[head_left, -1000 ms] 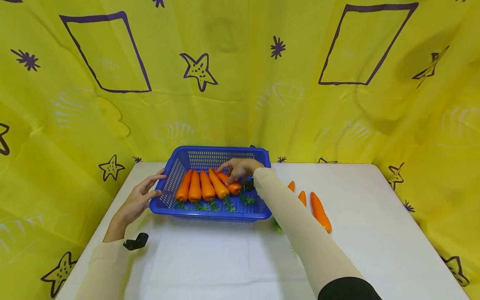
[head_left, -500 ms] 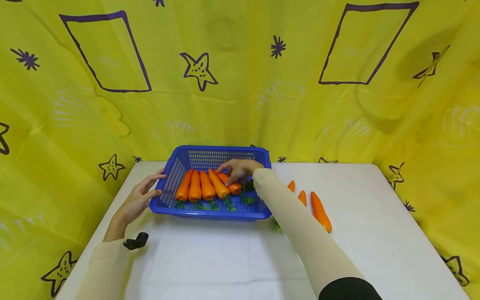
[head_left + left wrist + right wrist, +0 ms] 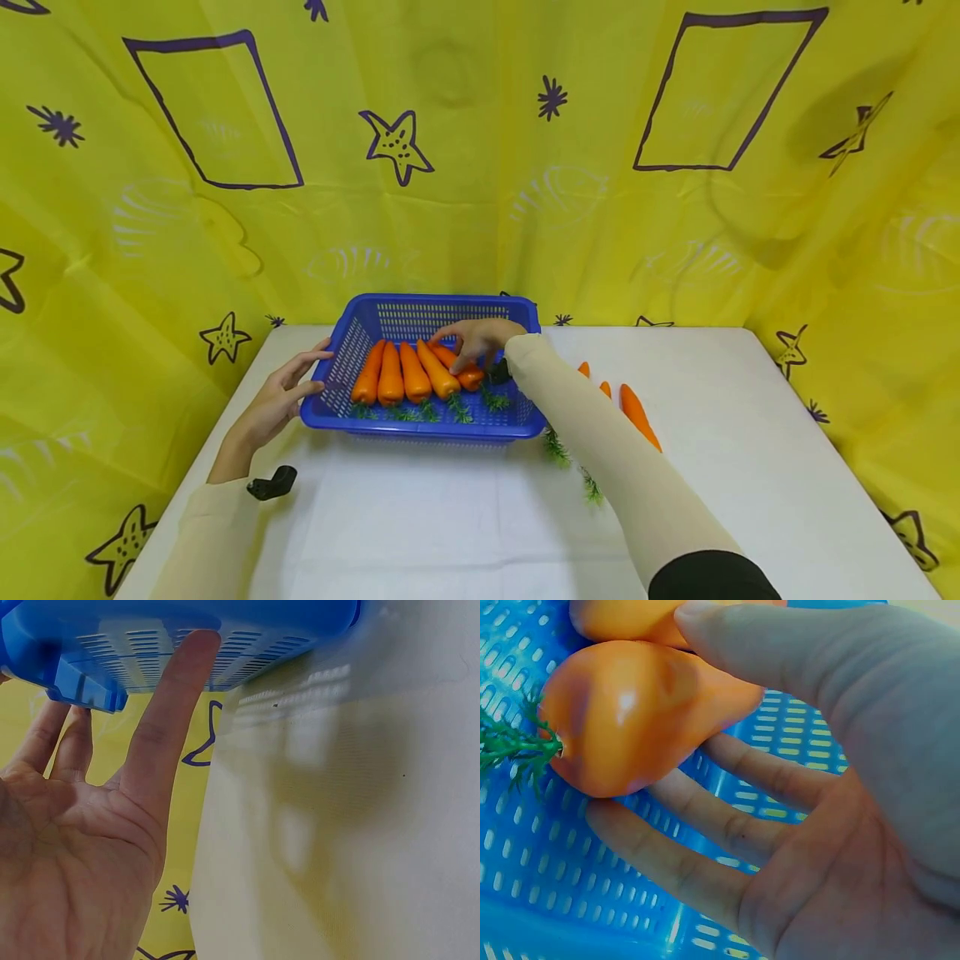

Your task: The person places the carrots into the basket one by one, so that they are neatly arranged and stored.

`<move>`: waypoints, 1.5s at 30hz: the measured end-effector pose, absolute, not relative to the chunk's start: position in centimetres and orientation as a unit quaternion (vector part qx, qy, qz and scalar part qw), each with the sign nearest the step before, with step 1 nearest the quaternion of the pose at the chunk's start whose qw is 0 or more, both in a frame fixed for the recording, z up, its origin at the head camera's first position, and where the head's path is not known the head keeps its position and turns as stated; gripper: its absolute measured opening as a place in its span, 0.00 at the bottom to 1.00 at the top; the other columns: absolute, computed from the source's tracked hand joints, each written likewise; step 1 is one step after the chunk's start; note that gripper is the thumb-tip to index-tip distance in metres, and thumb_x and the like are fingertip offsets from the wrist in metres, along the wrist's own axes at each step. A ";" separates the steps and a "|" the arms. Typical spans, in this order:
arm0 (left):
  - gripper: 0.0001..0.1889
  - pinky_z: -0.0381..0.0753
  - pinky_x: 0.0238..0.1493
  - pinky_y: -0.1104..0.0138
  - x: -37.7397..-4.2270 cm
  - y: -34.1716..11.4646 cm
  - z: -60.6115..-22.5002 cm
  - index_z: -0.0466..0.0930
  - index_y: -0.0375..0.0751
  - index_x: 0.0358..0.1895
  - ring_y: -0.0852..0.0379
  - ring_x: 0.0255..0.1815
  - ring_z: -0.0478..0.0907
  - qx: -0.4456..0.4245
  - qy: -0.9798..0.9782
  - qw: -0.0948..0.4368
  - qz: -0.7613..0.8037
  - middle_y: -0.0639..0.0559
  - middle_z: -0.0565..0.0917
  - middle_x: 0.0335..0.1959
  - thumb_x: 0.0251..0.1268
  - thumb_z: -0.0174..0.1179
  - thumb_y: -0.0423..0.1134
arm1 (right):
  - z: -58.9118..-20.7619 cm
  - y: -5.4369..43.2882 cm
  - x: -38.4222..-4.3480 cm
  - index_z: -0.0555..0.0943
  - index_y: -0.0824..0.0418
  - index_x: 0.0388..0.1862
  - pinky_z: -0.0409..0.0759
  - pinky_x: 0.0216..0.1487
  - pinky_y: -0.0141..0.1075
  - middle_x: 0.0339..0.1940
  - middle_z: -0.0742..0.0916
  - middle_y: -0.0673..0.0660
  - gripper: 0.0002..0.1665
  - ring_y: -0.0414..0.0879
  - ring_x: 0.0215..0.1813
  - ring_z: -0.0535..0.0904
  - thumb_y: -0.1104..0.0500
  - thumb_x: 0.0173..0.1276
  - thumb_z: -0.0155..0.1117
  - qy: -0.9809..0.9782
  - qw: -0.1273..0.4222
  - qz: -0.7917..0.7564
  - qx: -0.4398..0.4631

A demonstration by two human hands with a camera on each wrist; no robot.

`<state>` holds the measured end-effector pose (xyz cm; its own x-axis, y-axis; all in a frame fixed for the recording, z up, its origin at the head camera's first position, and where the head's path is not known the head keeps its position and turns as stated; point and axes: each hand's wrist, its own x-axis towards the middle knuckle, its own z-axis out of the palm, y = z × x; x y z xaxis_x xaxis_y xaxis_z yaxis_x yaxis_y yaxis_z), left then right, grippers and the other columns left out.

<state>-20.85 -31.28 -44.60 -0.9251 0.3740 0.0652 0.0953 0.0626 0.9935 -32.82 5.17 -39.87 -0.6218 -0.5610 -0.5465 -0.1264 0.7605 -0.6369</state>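
A blue perforated plastic basket (image 3: 427,429) stands on the white table, with a row of several orange carrots (image 3: 390,375) lying side by side in it, leafy tops toward the near side. My left hand (image 3: 270,404) touches the basket's left end with nearly straight fingers and thumb. Inside the basket, my right hand (image 3: 480,340) is over the rightmost carrot (image 3: 630,712). Its spread fingers lie against that carrot's side, and the thumb tip rests on the neighbouring carrot (image 3: 630,619). Part of the rightmost carrot is hidden by the hand in the head view.
Right of the basket, more carrots (image 3: 637,417) lie on the white table (image 3: 405,517), partly covered by my right forearm. Green leaves (image 3: 592,486) show beside the sleeve. A yellow patterned curtain (image 3: 480,167) surrounds the table's back and sides.
My right forearm has shifted slightly, uncovering more green leaves and covering more of the loose carrots. Both hands and the basket stay almost in place.
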 end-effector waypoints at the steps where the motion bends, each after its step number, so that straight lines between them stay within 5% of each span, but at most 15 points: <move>1: 0.25 0.87 0.50 0.57 -20.8 -31.3 -44.6 0.63 0.39 0.76 0.67 0.67 0.69 0.162 0.722 0.105 0.664 0.47 0.41 0.86 0.81 0.51 0.32 | -39.7 5.3 -32.7 0.63 0.40 0.81 0.88 0.49 0.50 0.75 0.70 0.64 0.44 0.58 0.62 0.79 0.60 0.71 0.70 0.856 0.384 -0.277 -0.206; 12: 0.25 0.87 0.51 0.57 -20.7 -31.2 -44.6 0.63 0.39 0.76 0.66 0.67 0.69 0.158 0.721 0.107 0.666 0.48 0.42 0.86 0.80 0.52 0.32 | -37.2 7.5 -31.5 0.59 0.45 0.83 0.87 0.53 0.51 0.73 0.71 0.70 0.45 0.59 0.61 0.79 0.60 0.73 0.68 0.868 0.349 -0.242 -0.256; 21: 0.24 0.87 0.52 0.59 -20.9 -31.1 -44.4 0.64 0.39 0.75 0.61 0.72 0.61 0.149 0.726 0.111 0.662 0.52 0.43 0.86 0.80 0.52 0.32 | -36.0 10.2 -29.9 0.69 0.57 0.77 0.85 0.51 0.42 0.64 0.81 0.65 0.37 0.53 0.50 0.85 0.57 0.72 0.69 0.888 0.158 -0.192 -0.387; 27: 0.25 0.87 0.51 0.59 -20.8 -31.1 -44.4 0.64 0.41 0.76 0.62 0.70 0.63 0.144 0.729 0.112 0.660 0.51 0.43 0.86 0.80 0.53 0.32 | -35.9 12.8 -28.4 0.72 0.60 0.74 0.85 0.52 0.47 0.59 0.81 0.68 0.34 0.58 0.46 0.85 0.57 0.72 0.70 0.884 0.073 -0.215 -0.408; 35: 0.26 0.87 0.52 0.60 -20.7 -31.0 -44.5 0.62 0.40 0.77 0.57 0.74 0.60 0.151 0.730 0.107 0.658 0.50 0.42 0.86 0.80 0.52 0.32 | -35.6 17.0 -26.0 0.73 0.58 0.73 0.86 0.51 0.50 0.62 0.80 0.65 0.33 0.59 0.51 0.84 0.56 0.72 0.70 0.895 0.038 -0.225 -0.383; 39: 0.26 0.86 0.52 0.60 -20.7 -31.0 -44.7 0.62 0.39 0.77 0.66 0.70 0.63 0.155 0.726 0.109 0.661 0.50 0.42 0.86 0.80 0.52 0.32 | -35.6 19.5 -24.7 0.73 0.59 0.74 0.86 0.50 0.49 0.59 0.81 0.65 0.35 0.57 0.51 0.83 0.58 0.70 0.71 0.902 0.029 -0.226 -0.366; 45: 0.25 0.87 0.52 0.60 -20.7 -31.0 -44.7 0.63 0.40 0.76 0.67 0.69 0.63 0.154 0.724 0.108 0.664 0.50 0.42 0.86 0.80 0.52 0.32 | -35.7 22.7 -23.2 0.72 0.60 0.74 0.87 0.47 0.45 0.58 0.82 0.63 0.36 0.54 0.50 0.82 0.60 0.68 0.73 0.907 0.010 -0.238 -0.346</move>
